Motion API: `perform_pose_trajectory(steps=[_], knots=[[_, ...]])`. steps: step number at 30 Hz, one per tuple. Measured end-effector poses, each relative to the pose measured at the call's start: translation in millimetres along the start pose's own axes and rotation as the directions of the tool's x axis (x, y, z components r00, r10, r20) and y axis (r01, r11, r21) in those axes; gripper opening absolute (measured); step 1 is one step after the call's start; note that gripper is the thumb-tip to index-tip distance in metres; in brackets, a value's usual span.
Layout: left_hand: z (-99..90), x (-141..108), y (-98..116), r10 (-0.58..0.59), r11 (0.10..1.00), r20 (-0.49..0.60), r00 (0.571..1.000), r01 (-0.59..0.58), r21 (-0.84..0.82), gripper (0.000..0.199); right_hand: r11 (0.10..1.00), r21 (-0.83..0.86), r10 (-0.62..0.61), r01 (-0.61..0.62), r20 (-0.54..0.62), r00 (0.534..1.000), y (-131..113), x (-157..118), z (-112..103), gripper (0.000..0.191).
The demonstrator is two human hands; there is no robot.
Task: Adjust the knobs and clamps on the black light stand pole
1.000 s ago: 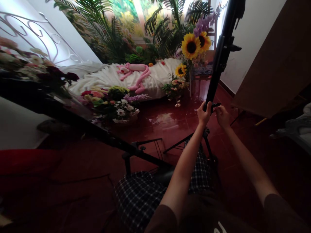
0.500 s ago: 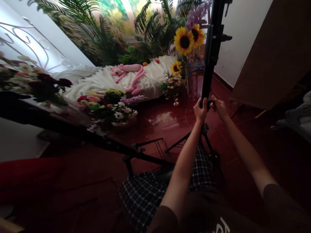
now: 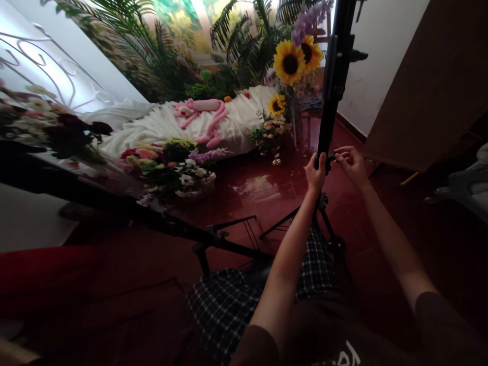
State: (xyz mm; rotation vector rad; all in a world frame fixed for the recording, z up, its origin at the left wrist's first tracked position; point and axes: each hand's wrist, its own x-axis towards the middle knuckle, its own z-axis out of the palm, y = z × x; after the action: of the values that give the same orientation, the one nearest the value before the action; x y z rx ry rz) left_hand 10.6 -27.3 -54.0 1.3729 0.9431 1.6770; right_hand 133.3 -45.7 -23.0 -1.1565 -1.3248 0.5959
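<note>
A black tripod stand (image 3: pixel 328 112) rises in front of me on the right, its legs spread on the floor. My left hand (image 3: pixel 315 174) is wrapped round its column at the lower collar. Level with it, my right hand (image 3: pixel 351 165) has thumb and fingertips at a small black knob (image 3: pixel 331 158) on the collar's right side. The fingers pinch the knob's outer end. Higher up the column, another black knob (image 3: pixel 357 55) sticks out to the right.
A second black stand (image 3: pixel 152 216) slants across the left. White cloth (image 3: pixel 244 119) with a pink plush toy (image 3: pixel 209 108) lies ahead, with flowers (image 3: pixel 186 175) before it. Sunflowers (image 3: pixel 288 62) stand behind the column. A brown panel (image 3: pixel 412 101) leans at right; red floor (image 3: pixel 259 188) lies between.
My right hand has shifted slightly right and turned at the knob, its fingers now more extended. The upper column has tilted a little to the right. My left hand keeps its grip.
</note>
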Motion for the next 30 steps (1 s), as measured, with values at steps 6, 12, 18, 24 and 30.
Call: perform_pose_trajectory(steps=[6, 12, 18, 24, 30], knots=[[-0.2, -0.5, 1.7, -0.007, 1.000, 0.009, 1.000, 0.007, -0.008, 0.062, 0.953, -0.247, -0.152, 0.176, 0.112, 0.982, 5.7, -12.8, -16.1, 0.046], [-0.8, 0.0, 1.8, 0.001, 1.000, 0.007, 1.000, -0.001, 0.025, 0.063, 0.948, -0.258, -0.131, 0.189, 0.225, 0.965, 16.8, -10.2, -26.7, 0.056], [0.7, 1.1, -3.9, -0.010, 1.000, 0.013, 1.000, 0.009, 0.009, 0.062, 0.961, -0.200, -0.139, 0.189, 0.240, 0.961, 26.0, -4.8, -25.6, 0.060], [0.8, 0.8, -5.0, -0.009, 1.000, 0.000, 1.000, 0.009, 0.000, 0.060, 0.964, -0.189, -0.151, 0.185, 0.181, 0.972, 35.7, -7.8, -16.2, 0.060], [0.7, 0.2, -1.5, -0.012, 1.000, -0.004, 1.000, 0.012, 0.000, 0.061, 0.973, -0.177, -0.131, 0.146, 0.092, 0.987, 28.5, -6.1, -2.4, 0.062]])
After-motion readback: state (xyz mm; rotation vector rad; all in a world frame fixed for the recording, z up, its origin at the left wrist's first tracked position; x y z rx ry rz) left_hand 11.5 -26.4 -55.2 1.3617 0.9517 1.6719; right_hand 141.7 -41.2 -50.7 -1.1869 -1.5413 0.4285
